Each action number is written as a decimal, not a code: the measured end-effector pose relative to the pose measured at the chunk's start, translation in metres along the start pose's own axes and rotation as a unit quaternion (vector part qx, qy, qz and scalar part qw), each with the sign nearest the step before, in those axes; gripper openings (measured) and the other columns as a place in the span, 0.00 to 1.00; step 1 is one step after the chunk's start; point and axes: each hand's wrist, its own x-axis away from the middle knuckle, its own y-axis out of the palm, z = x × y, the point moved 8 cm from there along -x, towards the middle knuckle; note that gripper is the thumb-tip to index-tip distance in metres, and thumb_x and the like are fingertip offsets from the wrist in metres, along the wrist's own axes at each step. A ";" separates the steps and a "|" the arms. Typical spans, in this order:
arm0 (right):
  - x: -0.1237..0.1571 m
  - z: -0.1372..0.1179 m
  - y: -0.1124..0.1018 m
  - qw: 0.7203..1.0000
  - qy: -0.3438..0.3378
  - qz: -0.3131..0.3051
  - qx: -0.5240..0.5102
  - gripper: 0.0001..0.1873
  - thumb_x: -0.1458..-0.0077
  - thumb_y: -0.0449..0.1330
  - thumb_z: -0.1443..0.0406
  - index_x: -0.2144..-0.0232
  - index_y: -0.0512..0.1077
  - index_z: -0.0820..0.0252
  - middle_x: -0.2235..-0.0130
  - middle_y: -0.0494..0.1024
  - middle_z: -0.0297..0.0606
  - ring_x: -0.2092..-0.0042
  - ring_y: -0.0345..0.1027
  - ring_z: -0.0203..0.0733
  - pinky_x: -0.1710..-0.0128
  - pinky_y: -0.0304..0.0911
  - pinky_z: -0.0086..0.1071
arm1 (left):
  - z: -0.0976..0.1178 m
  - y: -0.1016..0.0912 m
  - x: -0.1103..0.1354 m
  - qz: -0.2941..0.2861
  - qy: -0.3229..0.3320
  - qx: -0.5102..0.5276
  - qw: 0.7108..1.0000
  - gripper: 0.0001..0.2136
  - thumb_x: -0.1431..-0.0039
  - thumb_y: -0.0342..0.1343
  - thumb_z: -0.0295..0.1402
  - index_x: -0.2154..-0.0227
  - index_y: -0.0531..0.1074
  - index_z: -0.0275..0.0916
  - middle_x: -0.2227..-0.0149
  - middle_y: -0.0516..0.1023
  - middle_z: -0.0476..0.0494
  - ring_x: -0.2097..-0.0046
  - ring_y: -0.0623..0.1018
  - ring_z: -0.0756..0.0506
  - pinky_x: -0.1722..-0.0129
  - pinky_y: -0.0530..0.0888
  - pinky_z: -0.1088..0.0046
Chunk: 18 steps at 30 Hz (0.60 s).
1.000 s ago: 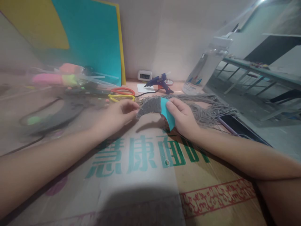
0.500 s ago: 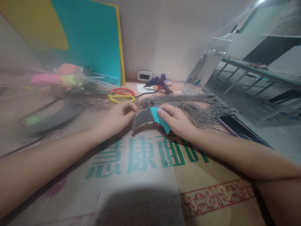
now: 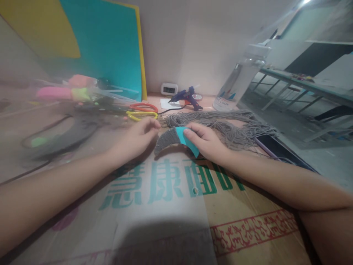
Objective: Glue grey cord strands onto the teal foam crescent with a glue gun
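Observation:
My right hand (image 3: pixel 207 139) pinches a curved, crescent-shaped turquoise card (image 3: pixel 192 146) between thumb and fingers. Grey cord is wound in close rows around the card's left half (image 3: pixel 167 141). Just left of its tip is my left hand (image 3: pixel 138 138), fingers curled with thumb and forefinger close together; whatever they may pinch is too small to make out. Behind both hands lies a loose bundle of grey cord (image 3: pixel 234 129). Scissors with red and yellow handles (image 3: pixel 142 117) lie beyond my left hand.
Cardboard with green characters (image 3: pixel 165 184) covers the table. At the back stand a blue glue gun (image 3: pixel 186 96), a small digital clock (image 3: pixel 169 89) and a clear bottle (image 3: pixel 234 84). A phone (image 3: pixel 281 151) lies right. Bagged colourful items (image 3: pixel 63 92) and turquoise and yellow sheets (image 3: pixel 110 48) are left.
The wrapped crescent has tilted and dipped very slightly in my right hand. My left hand has hardly moved.

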 end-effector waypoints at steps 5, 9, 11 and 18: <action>0.000 0.000 -0.001 1.000 0.004 0.001 0.009 0.16 0.37 0.51 0.57 0.72 0.67 0.60 0.74 0.69 0.32 0.70 0.61 0.35 0.68 0.58 0.29 | 0.005 0.005 0.002 -0.020 -0.006 0.014 1.000 0.11 0.44 0.58 0.41 0.63 0.73 0.39 0.62 0.77 0.46 0.60 0.75 0.44 0.62 0.71 0.69; 0.000 0.000 0.000 1.000 0.002 -0.001 0.016 0.16 0.37 0.51 0.57 0.73 0.66 0.59 0.74 0.68 0.32 0.70 0.61 0.35 0.68 0.57 0.29 | 0.001 0.004 0.004 -0.019 -0.036 0.010 0.999 0.13 0.46 0.60 0.43 0.62 0.77 0.41 0.62 0.81 0.43 0.61 0.78 0.41 0.62 0.73 0.66; 0.000 -0.001 -0.001 1.000 0.002 -0.002 0.023 0.16 0.37 0.51 0.57 0.73 0.66 0.59 0.74 0.68 0.32 0.70 0.61 0.35 0.68 0.57 0.29 | -0.001 0.005 0.004 -0.029 -0.049 0.005 0.998 0.14 0.46 0.60 0.43 0.61 0.79 0.41 0.61 0.82 0.42 0.61 0.78 0.41 0.63 0.74 0.65; 0.000 -0.001 -0.001 1.000 0.000 -0.006 0.024 0.16 0.37 0.51 0.58 0.74 0.66 0.60 0.74 0.67 0.32 0.70 0.61 0.35 0.68 0.57 0.29 | 0.001 0.002 0.005 -0.018 -0.057 0.008 0.998 0.15 0.50 0.63 0.43 0.62 0.80 0.41 0.61 0.82 0.42 0.60 0.79 0.40 0.61 0.75 0.63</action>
